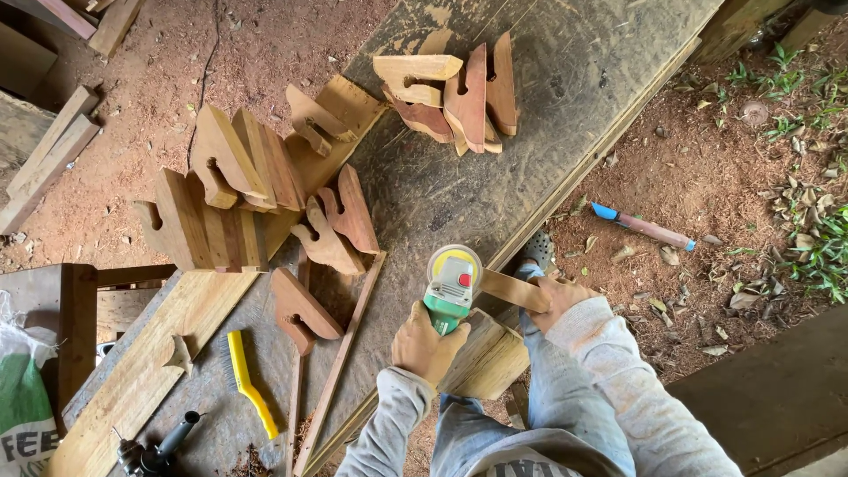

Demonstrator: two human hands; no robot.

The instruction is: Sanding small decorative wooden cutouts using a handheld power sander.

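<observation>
The left hand (427, 344) is wrapped around a green angle grinder (450, 287) with a yellow disc, while the right hand (558, 300) clasps a pale flat wooden piece (512, 290) (edge against the disc), above the grey board's (495, 177) edge.

There is a single view, from a camera worn on the person's head, looking almost straight down. The person's grey sleeves and both gloved hands, the left hand (427, 344) and the right hand (556, 300), come in from the near edge, close under the lens. The long worn table (548, 97) runs slantwise from the near left to the far right and fills the middle of the view. Reddish dirt ground (707, 177) shows on the right and at the far left, seen from standing height.
</observation>
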